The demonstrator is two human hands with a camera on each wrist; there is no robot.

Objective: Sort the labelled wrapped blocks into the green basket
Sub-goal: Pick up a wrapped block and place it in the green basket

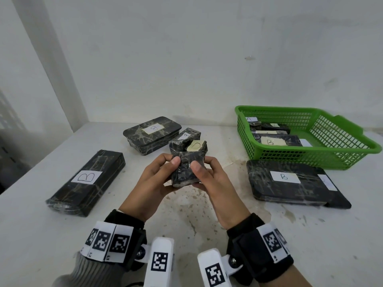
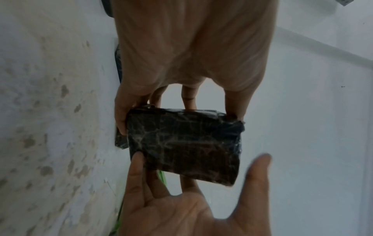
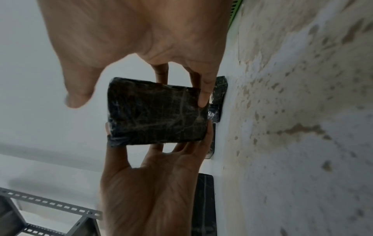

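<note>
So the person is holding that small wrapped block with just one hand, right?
Not quite: both hands hold it. In the head view the left hand and the right hand each grip the small wrapped block from opposite sides, above the table.

Left hand (image 1: pixel 148 184) and right hand (image 1: pixel 217 183): both bare, each wrist wrapped in a black strap. Left wrist strap (image 1: pixel 124 222) carries a white band of square black-and-white fiducial markers (image 1: pixel 107 241); below it, a grey ribbed sleeve cuff (image 1: pixel 93 270). Right wrist strap (image 1: pixel 250 241) carries similar white marker panels (image 1: pixel 271 242). From each strap a white rounded block projects toward the near edge, printed with one fiducial marker: left block (image 1: pixel 159 264), right block (image 1: pixel 213 270). A metal screw (image 1: pixel 233 260) fastens the right block's white bracket.
</note>
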